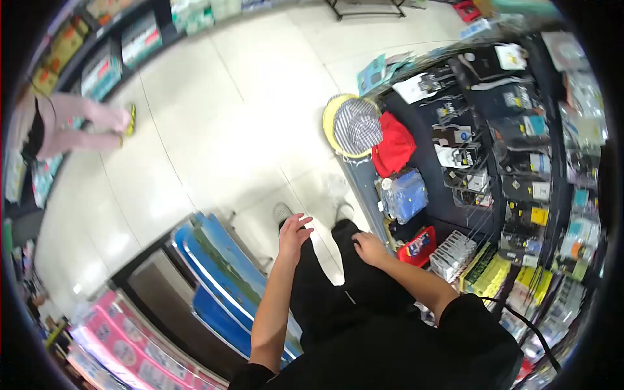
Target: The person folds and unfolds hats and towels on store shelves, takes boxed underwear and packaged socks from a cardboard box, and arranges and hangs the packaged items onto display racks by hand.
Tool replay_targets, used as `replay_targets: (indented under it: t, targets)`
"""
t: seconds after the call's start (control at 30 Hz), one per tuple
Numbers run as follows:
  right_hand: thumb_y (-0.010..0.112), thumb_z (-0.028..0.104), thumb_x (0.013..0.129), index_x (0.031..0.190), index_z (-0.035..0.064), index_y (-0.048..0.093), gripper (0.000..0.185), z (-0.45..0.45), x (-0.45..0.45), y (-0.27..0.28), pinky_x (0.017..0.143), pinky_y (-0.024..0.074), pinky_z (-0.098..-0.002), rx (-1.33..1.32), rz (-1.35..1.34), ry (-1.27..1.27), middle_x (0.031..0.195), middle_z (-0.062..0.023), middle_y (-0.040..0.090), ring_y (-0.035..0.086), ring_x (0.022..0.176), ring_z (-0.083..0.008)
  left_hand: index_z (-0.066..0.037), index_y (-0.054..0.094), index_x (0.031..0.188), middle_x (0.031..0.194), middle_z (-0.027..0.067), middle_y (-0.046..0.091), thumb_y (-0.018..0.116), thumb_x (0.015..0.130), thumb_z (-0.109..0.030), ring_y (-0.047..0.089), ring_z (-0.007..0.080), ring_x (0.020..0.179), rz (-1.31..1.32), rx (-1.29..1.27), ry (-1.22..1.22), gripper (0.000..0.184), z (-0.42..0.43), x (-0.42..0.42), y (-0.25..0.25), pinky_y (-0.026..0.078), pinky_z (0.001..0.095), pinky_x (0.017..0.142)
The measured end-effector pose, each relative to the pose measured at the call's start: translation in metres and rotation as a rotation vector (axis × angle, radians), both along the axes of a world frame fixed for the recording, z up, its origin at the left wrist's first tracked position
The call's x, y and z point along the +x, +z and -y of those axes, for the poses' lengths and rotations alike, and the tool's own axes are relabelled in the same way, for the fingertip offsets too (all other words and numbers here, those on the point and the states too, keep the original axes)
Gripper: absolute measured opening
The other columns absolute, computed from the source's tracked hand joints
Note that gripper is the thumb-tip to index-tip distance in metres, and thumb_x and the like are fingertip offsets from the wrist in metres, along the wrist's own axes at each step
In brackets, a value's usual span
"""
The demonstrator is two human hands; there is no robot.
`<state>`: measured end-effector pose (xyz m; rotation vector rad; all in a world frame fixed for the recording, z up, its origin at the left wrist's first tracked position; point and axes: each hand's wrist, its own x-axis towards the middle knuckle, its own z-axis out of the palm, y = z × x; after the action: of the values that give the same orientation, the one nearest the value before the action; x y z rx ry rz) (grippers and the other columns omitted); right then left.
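Note:
My left hand is held in front of my left thigh, its fingers apart and nothing in it. Lower down, my right hand lies close to the right leg of my black trousers, fingers loosely bent and no object visible in them. Nearest to the right hand on the shelf side is a red plastic item. Beyond it sit a blue item in clear wrap, a red cap and a checked hat with a yellow brim.
A rack of packaged goods runs along my right. Blue picture-printed boards and pink boxes stand on my left. Another person in pink trousers is at the far left. Pale tiled floor stretches ahead.

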<state>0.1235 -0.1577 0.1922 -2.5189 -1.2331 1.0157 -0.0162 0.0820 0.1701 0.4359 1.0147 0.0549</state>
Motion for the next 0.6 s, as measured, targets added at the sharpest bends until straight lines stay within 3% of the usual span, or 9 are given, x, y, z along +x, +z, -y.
replay_targets:
  t: [0.17, 0.23, 0.3, 0.37, 0.43, 0.53, 0.6]
  targets:
    - [0.056, 0.016, 0.084, 0.097, 0.0067, 0.059, 0.016, 0.032, -0.019, -0.002, 0.080, 0.0475, -0.0472, 0.037, 0.031, -0.162, 0.091, -0.0160, 0.063, 0.059, 0.090, -0.0364, -0.005, 0.048, 0.126, 0.113, 0.0131, 0.063, 0.042, 0.098, -0.023, 0.063, 0.0167, 0.078, 0.098, 0.195, -0.144, 0.034, -0.043, 0.015, 0.055, 0.052, 0.0290, 0.075]
    - [0.053, 0.018, 0.085, 0.097, 0.0072, 0.061, 0.017, 0.036, -0.030, -0.007, 0.081, 0.0483, -0.0469, -0.029, -0.073, -0.185, 0.093, -0.0166, 0.064, 0.060, 0.091, -0.0358, -0.006, 0.049, 0.125, 0.111, 0.0131, 0.064, 0.042, 0.097, -0.020, 0.063, 0.0168, 0.077, 0.045, 0.283, -0.200, 0.032, -0.053, 0.019, 0.080, 0.052, 0.0289, 0.075]
    - [0.052, 0.018, 0.085, 0.096, 0.0078, 0.063, 0.019, 0.036, -0.040, 0.001, 0.079, 0.0498, -0.0451, 0.084, -0.150, -0.341, 0.093, -0.0159, 0.066, 0.063, 0.089, -0.0356, -0.006, 0.052, 0.121, 0.109, 0.0119, 0.065, 0.045, 0.099, -0.026, 0.064, 0.0179, 0.081, 0.055, 0.337, -0.255, 0.031, -0.052, 0.014, 0.096, 0.051, 0.0291, 0.076]
    - [0.052, 0.019, 0.085, 0.094, 0.0079, 0.065, 0.019, 0.034, -0.041, 0.006, 0.078, 0.0508, -0.0448, 0.157, -0.228, -0.526, 0.090, -0.0163, 0.067, 0.064, 0.086, -0.0364, -0.005, 0.053, 0.119, 0.106, 0.0110, 0.065, 0.049, 0.098, -0.030, 0.064, 0.0179, 0.083, 0.121, 0.409, -0.308, 0.033, -0.043, -0.001, 0.088, 0.052, 0.0309, 0.076]
    - [0.061, 0.021, 0.081, 0.093, 0.0083, 0.067, 0.018, 0.048, -0.035, -0.022, 0.069, 0.0522, -0.0414, 0.345, -0.148, -0.617, 0.084, -0.0138, 0.068, 0.066, 0.076, -0.0296, -0.008, 0.054, 0.117, 0.101, 0.0102, 0.066, 0.050, 0.097, -0.031, 0.064, 0.0177, 0.084, 0.063, 0.455, -0.448, 0.031, -0.032, -0.015, 0.074, 0.053, 0.0314, 0.072]
    - [0.058, 0.024, 0.082, 0.091, 0.0095, 0.068, 0.020, 0.062, -0.027, -0.037, 0.073, 0.0522, -0.0425, 0.224, -0.077, -0.892, 0.087, -0.0143, 0.069, 0.066, 0.081, -0.0323, -0.008, 0.052, 0.113, 0.103, 0.0131, 0.066, 0.042, 0.098, -0.021, 0.065, 0.0243, 0.087, 0.007, 0.353, -0.637, 0.022, -0.005, -0.024, 0.076, 0.053, 0.0338, 0.071]
    - [0.056, 0.025, 0.082, 0.091, 0.0100, 0.068, 0.021, 0.070, -0.033, -0.042, 0.075, 0.0521, -0.0433, 0.208, -0.047, -1.010, 0.088, -0.0146, 0.069, 0.066, 0.083, -0.0334, -0.005, 0.050, 0.116, 0.104, 0.0160, 0.065, 0.042, 0.097, -0.021, 0.065, 0.0285, 0.089, -0.014, 0.345, -0.807, 0.026, 0.027, -0.020, 0.092, 0.053, 0.0350, 0.071]
